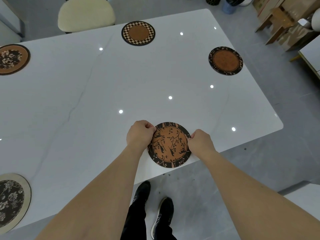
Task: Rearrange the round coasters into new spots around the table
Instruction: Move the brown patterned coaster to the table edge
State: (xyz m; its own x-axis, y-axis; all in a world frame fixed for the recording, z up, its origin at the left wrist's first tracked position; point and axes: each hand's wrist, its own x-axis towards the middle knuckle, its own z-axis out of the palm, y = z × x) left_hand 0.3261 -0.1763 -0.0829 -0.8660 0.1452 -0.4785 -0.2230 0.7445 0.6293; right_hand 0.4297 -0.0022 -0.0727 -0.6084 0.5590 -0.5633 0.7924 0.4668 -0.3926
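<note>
A single wide-angle head-worn view looks steeply down from close above a white table (103,84), its near edge nearest.

we find no text, label, brand, number or sign that can be read anywhere here. the round brown-and-black cork coasters carry only patterns: branches and leaves, checks, flowers. the brown cardboard boxes (284,19) at the far right show faint marks, too blurred for us to make out.
</note>
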